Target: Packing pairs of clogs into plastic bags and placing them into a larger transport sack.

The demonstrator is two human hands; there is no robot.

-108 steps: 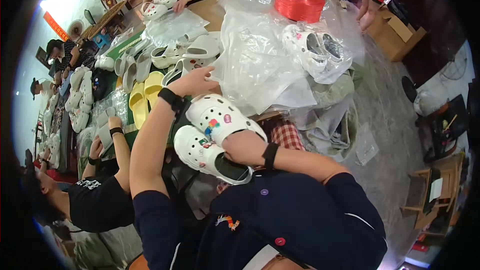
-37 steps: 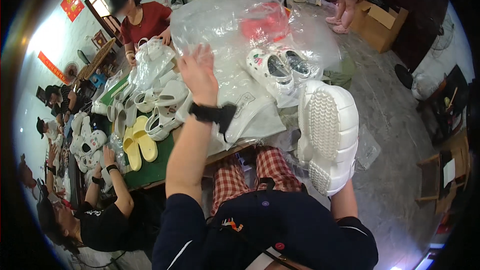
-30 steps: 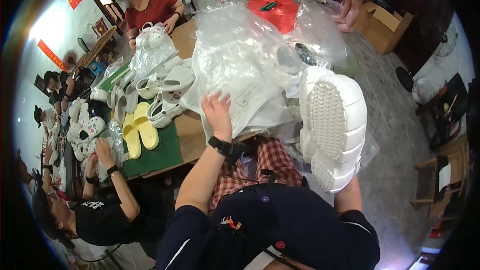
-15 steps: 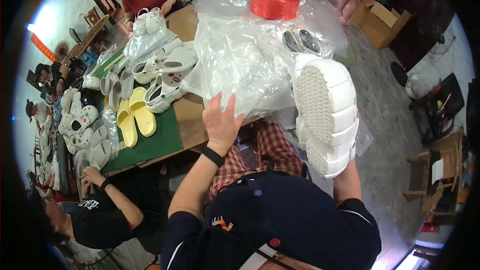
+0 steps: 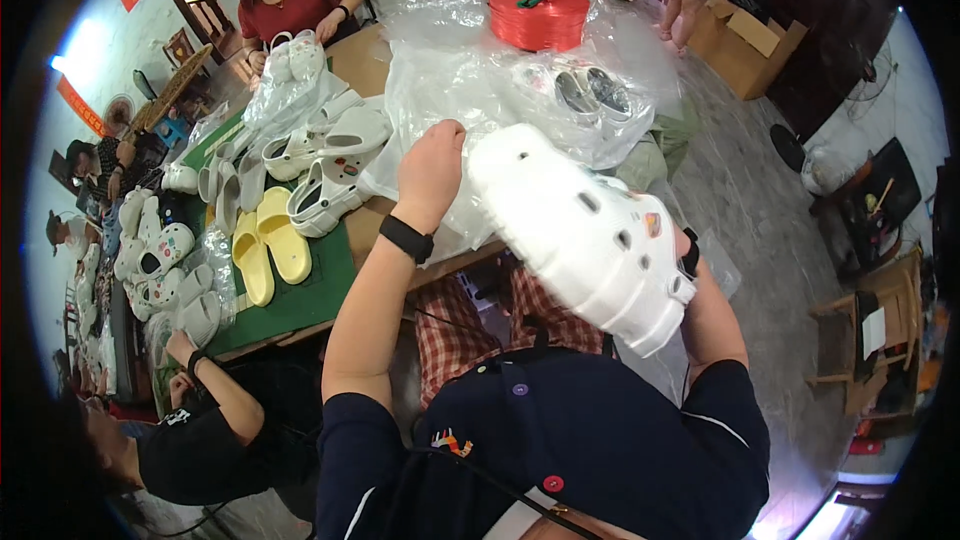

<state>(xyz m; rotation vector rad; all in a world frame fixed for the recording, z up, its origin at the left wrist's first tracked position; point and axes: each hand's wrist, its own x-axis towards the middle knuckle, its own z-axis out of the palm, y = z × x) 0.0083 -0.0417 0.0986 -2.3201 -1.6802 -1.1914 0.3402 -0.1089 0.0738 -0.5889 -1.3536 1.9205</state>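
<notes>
A thick-soled white clog (image 5: pixel 590 230) with side holes and a small coloured charm hangs tilted over the table's near edge, its upper toward me. My right hand (image 5: pixel 684 234) is closed on it from behind, the fingers mostly hidden by the clog. A white edge behind may belong to a second clog; I cannot tell. Left of the clog's toe, my left hand (image 5: pixel 432 172) is closed with curled fingers at a clear plastic bag (image 5: pixel 425 80), seemingly gripping its film. Beyond lie bagged clogs (image 5: pixel 580 90).
A red roll of plastic twine (image 5: pixel 538 15) stands at the back. Yellow slides (image 5: pixel 272 245) and grey-white clogs (image 5: pixel 335 185) lie on the green mat (image 5: pixel 325 285). A person in red (image 5: pixel 310 5) handles bagged shoes; another in black (image 5: pixel 205 430) sits at left. A cardboard box (image 5: pixel 745 45) stands on the floor.
The clog has turned from showing its sole to showing its upper, and its toe has swung left. My left hand has gone from spread fingers to closed and moved slightly farther away.
</notes>
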